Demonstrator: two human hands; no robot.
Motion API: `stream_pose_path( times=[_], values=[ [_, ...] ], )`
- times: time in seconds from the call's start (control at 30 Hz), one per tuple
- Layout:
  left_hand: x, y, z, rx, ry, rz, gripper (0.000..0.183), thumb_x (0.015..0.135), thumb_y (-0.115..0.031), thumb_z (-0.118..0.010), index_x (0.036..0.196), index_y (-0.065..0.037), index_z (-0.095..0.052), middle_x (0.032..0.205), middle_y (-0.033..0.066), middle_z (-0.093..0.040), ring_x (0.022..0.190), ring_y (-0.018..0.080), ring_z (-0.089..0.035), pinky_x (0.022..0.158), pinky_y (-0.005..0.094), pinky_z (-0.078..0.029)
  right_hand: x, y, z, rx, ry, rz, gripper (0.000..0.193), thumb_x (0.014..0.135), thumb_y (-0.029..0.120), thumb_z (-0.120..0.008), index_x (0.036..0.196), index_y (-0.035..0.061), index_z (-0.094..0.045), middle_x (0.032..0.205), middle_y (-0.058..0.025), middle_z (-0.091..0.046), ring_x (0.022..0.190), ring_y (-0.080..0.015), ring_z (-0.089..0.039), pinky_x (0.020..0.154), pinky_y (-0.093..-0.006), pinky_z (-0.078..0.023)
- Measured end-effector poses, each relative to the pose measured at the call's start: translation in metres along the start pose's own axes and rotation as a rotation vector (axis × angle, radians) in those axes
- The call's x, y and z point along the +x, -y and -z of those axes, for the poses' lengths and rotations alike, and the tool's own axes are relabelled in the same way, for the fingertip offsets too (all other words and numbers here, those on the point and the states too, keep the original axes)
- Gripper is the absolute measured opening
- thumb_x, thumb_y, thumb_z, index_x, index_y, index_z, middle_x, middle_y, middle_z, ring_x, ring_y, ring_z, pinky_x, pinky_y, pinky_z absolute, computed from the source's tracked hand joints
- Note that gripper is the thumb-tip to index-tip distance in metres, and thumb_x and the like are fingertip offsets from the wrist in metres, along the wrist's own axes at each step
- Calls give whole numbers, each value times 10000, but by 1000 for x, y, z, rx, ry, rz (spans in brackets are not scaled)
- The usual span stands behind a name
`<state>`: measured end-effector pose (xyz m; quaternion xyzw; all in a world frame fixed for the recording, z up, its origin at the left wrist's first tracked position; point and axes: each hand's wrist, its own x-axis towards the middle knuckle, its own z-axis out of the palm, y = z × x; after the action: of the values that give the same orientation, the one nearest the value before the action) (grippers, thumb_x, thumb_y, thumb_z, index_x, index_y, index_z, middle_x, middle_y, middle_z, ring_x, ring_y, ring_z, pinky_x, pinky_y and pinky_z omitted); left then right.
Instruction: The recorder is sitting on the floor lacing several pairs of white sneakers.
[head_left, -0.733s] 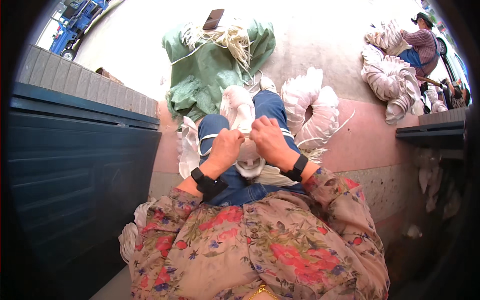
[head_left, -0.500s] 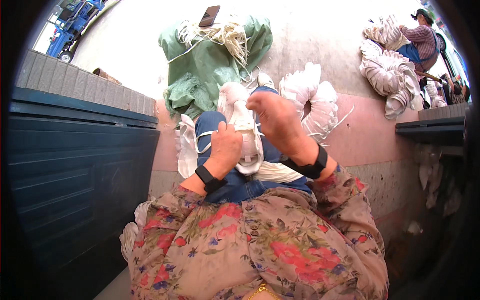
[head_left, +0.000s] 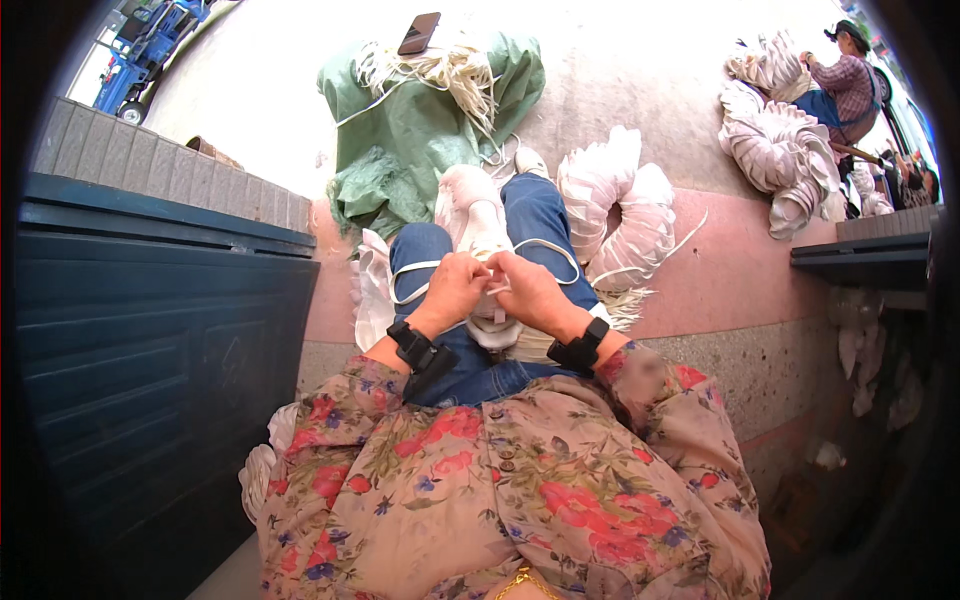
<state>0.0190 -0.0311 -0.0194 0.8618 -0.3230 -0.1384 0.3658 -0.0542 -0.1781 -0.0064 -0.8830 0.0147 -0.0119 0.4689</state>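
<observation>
No text, label, number or sign is legible, whether on the phone [head_left: 419, 33] at the far edge of the green sack [head_left: 385, 145] or on the white shoe [head_left: 474, 205] nearer than it.

The shoe upper [head_left: 484, 228] is white, as is its shoelace [head_left: 546, 242], against blue denim jeans [head_left: 535, 212]. The tan blouse [head_left: 510, 480] carries a floral pattern of red blooms, small violet-blue flowers and green leaves; both wristbands [head_left: 578, 348] are black. The sack [head_left: 400, 140] is green, the bundled laces [head_left: 470, 80] cream, the door [head_left: 165, 350] dark blue.
</observation>
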Motion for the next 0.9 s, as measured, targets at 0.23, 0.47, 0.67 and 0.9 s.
stream_pose_path(
  times=[0.23, 0.47, 0.67, 0.9],
  values=[
    [-7, -23, 10, 399, -62, -256, 97, 713, -86, -581, 797, -42, -603, 731, 88, -566, 765, 265, -502, 639, 353, -441, -6, 1, 12, -402, 68, 185, 297, 694, 70, -570, 976, 54, -479, 769, -124, -604, 637, -293, -610, 522, -384, -475],
    [-1, -15, -8, 309, -80, -151, 200, 731, -54, -531, 927, -13, -520, 750, 154, -553, 761, 321, -522, 637, 410, -452, -4, 1, 11, -430, 61, 209, 457, 709, 70, -553, 1148, 15, -438, 722, -133, -617, 585, -288, -605, 475, -373, -463],
    [-4, -22, -13, 143, -103, 3, 337, 739, -85, -549, 1055, 16, -489, 829, 229, -551, 801, 375, -537, 659, 434, -459, -3, 0, 9, -448, 114, 134, 474, 724, 61, -554, 1177, 4, -425, 748, -132, -615, 634, -308, -601, 526, -384, -458],
    [-3, -9, 0, -505, 16, 332, 489, 745, -32, -600, 1187, 51, -406, 685, 39, -575, 594, 106, -531, 567, 243, -437, -4, 2, 6, -321, 82, 25, 387, 735, 51, -555, 1108, 20, -458, 769, -157, -611, 695, -333, -605, 571, -408, -463]
  ],
)
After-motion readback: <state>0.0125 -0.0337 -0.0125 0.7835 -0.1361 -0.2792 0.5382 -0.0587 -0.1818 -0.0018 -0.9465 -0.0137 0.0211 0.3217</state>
